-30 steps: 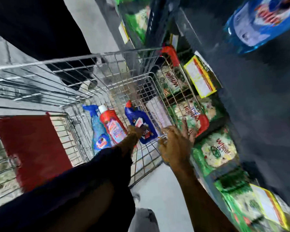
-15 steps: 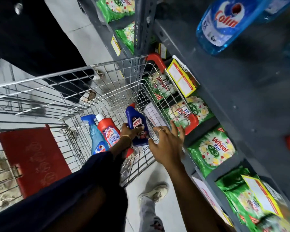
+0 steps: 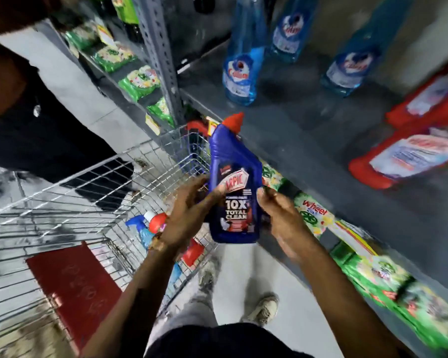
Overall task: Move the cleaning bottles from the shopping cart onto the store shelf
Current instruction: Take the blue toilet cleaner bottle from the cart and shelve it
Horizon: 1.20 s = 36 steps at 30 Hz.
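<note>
A dark blue cleaner bottle [image 3: 233, 182] with a red cap is held upright in the air between the wire shopping cart [image 3: 75, 202] and the grey store shelf [image 3: 308, 140]. My left hand [image 3: 189, 213] grips its left side and my right hand [image 3: 277, 213] grips its right side. Down in the cart a light blue spray bottle [image 3: 140, 228] and a red bottle with a white cap [image 3: 158, 222] remain, partly hidden by my left arm.
Three blue glass-cleaner bottles [image 3: 239, 71] stand on the shelf, with red bottles [image 3: 409, 156] lying at its right. Green detergent packs [image 3: 313, 215] fill the lower shelf. Another person in dark clothes [image 3: 42, 130] stands beyond the cart. A red flap [image 3: 73, 285] covers the cart's seat.
My left hand lifted the dark blue bottle up out of the cart. My right hand came in and took hold of its other side. The view tilted up toward the shelf.
</note>
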Each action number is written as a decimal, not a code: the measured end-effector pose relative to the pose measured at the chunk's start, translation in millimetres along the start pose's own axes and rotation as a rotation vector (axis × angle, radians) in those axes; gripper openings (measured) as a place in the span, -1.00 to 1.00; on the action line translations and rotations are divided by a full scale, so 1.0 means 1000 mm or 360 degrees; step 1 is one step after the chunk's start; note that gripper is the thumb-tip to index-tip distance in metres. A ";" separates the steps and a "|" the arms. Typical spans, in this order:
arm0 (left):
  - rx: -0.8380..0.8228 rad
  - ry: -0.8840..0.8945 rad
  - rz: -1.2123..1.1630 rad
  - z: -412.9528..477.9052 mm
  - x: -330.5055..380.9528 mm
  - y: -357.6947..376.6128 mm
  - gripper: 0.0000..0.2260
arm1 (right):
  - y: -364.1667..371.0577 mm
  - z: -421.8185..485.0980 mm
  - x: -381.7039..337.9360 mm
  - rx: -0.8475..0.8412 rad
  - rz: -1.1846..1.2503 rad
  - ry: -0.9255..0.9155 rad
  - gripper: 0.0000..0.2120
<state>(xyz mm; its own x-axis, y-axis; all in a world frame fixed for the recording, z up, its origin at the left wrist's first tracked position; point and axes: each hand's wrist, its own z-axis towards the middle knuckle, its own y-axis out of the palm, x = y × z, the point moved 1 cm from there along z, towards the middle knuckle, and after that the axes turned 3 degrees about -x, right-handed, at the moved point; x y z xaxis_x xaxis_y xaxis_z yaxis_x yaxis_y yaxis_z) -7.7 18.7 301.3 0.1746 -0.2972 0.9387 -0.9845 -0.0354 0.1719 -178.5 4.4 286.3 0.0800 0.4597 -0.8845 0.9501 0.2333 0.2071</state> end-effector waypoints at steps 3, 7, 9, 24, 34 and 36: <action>-0.0235 -0.0071 0.0055 -0.017 0.003 0.031 -0.90 | -0.029 -0.047 0.000 0.0100 0.0118 -0.0060 -0.72; -0.0523 -0.0111 0.0127 -0.029 -0.005 0.079 -0.85 | -0.061 -0.102 0.007 0.0358 0.0135 -0.0146 -0.70; -0.0617 -0.0092 0.0178 -0.033 -0.007 0.099 -0.81 | -0.072 -0.123 0.008 0.0462 0.0148 -0.0197 -0.69; -0.1476 0.0455 0.0263 -0.041 -0.019 0.312 -0.82 | -0.225 -0.243 0.011 0.1155 -0.0096 -0.0761 -0.69; -0.1538 0.0567 0.0408 -0.024 -0.062 0.442 -0.88 | -0.344 -0.263 0.017 0.1581 -0.0204 -0.0930 -0.68; -0.1531 0.0568 0.0385 -0.024 -0.070 0.456 -0.88 | -0.363 -0.264 0.024 0.1603 -0.0122 -0.0904 -0.65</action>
<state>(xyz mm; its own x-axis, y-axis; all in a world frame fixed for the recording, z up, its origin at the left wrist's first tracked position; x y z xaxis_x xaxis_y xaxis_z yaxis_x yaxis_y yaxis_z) -468.9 46.3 320.8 0.1245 0.1082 0.9863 -0.5920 0.8058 -0.0137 -600.8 157.0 300.4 -0.1070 -0.0368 -0.9936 0.7477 -0.6617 -0.0560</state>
